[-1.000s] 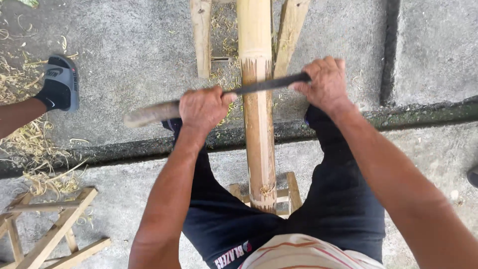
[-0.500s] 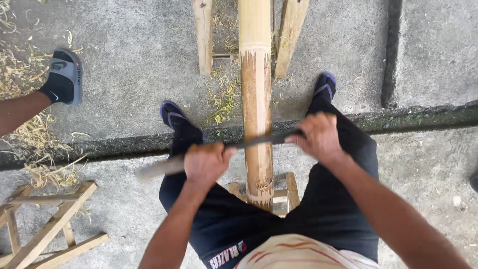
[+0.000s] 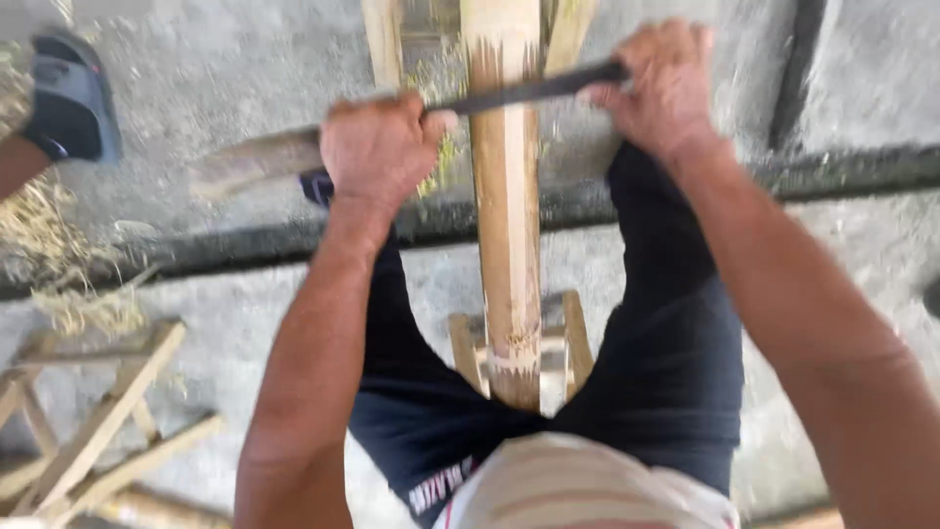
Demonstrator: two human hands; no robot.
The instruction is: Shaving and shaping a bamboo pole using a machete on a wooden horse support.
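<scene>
While both fists stay out of contact with the bamboo pole (image 3: 506, 245), a long dark blade (image 3: 529, 90) lies across the pole near its far end. Left hand (image 3: 377, 147): fingers clamped on the blade left of the pole, wide tip (image 3: 250, 162) projecting further left. Right hand (image 3: 661, 83): fingers clamped on the blade right of the pole. Pole runs between the knees, near end on a small wooden stand (image 3: 568, 338). Sandalled foot (image 3: 69, 98) far left of pole; wooden frame (image 3: 88, 421) lower left. Picture blurred.

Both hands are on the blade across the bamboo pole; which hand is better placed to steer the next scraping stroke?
Probably the left hand: it grips the blade beside the bamboo pole, while the right hand sits further out.
</scene>
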